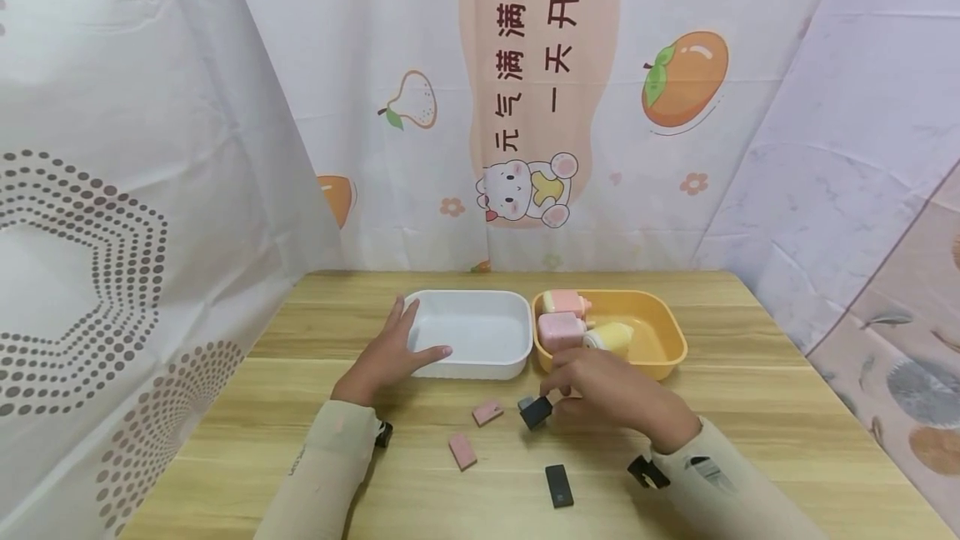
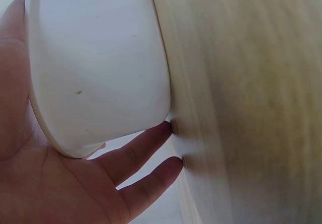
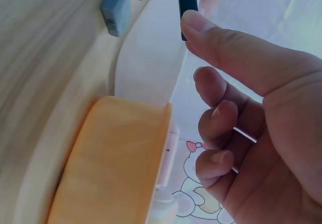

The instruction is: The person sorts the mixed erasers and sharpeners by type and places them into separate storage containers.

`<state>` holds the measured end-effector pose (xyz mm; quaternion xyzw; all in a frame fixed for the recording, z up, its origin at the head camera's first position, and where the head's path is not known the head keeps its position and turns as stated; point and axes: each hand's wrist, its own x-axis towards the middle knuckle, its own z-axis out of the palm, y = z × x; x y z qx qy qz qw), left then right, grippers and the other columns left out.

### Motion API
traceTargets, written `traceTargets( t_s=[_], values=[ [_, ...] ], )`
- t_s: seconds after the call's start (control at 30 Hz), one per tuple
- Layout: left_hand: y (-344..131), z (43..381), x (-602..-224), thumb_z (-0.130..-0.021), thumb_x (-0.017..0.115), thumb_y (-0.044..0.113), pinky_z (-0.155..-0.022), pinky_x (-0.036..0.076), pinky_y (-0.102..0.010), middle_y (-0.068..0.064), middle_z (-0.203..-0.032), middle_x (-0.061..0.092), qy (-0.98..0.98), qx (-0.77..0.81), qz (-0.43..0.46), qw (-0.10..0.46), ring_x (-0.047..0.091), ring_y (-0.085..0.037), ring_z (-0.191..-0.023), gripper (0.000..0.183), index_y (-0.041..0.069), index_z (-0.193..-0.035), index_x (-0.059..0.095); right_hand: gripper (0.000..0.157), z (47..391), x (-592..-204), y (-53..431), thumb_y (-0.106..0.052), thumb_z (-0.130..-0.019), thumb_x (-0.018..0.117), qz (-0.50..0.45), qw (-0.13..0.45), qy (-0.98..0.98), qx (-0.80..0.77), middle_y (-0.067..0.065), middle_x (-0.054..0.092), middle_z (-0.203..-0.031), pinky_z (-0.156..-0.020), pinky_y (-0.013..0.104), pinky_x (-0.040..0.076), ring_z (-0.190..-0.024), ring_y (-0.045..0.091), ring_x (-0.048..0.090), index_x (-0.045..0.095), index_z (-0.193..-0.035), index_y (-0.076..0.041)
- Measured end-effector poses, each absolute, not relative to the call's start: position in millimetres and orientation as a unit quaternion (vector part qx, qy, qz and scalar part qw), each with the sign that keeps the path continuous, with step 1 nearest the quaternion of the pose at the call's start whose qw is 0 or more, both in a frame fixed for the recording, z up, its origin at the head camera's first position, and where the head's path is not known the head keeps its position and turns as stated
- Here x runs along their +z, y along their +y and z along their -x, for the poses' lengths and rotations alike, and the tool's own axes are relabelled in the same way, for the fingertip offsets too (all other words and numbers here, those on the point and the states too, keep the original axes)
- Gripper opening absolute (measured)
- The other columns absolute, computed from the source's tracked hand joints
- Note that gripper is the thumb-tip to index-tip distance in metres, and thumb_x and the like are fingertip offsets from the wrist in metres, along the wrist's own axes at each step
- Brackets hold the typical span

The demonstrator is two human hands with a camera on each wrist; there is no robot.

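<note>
Right hand: your right hand (image 1: pixel 603 390) pinches one small block at the fingertips; the thumb tip sits on its end, while in the right wrist view the other fingers curl loosely with nothing in them. The forefinger's contact is hard to make out.
Held piece: the black block (image 1: pixel 536 412) is off the table (image 1: pixel 262 415), in front of the gap between the trays, partly covering a grey block (image 1: pixel 524 401) in the head view. You probably take it by one end so that most of it is free.
Its long axis: it reaches away from your thumb toward your left and a little toward you, seen edge-on in the right wrist view; its exact tilt you cannot tell.
Left hand: your left hand (image 1: pixel 386 361) is spread wide at the left end of the white tray (image 1: pixel 480 371), thumb over the near rim, fingers fairly straight, two fingertips reaching down to the table. It looks like a brace against sliding rather than a lift.
Loose blocks: one pink block (image 1: pixel 487 412) slants away to the right; another pink block (image 1: pixel 462 451) slants toward you and right; the second black block (image 1: pixel 558 486) points almost straight at you.
Yellow tray: the yellow tray (image 1: pixel 660 340), just right of the white one, holds two pink bottles (image 1: pixel 561 330) and a yellow bottle (image 1: pixel 613 337), tops pointing right.
</note>
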<state>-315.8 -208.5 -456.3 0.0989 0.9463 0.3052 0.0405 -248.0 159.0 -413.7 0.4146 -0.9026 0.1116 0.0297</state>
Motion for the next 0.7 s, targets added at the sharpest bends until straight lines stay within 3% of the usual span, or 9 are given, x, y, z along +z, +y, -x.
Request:
traceTargets(
  t_s=[0.7],
  values=[
    [-207.4,315.3,-458.5,-0.08,0.064,0.083,-0.115,0.035,-0.069,-0.004,-0.175,-0.014,0.947,0.305,-0.099,0.034,0.024,-0.044,-0.156,0.122,0.024,-0.168,0.005,0.017,262.7,-392.5,142.2,-0.022,-0.086,0.086,-0.431,0.081,-0.889,0.134,-0.013,0.06,-0.084,-0.067,0.019,0.046,-0.079,0.007,0.055,0.082,-0.101,-0.027]
  ],
)
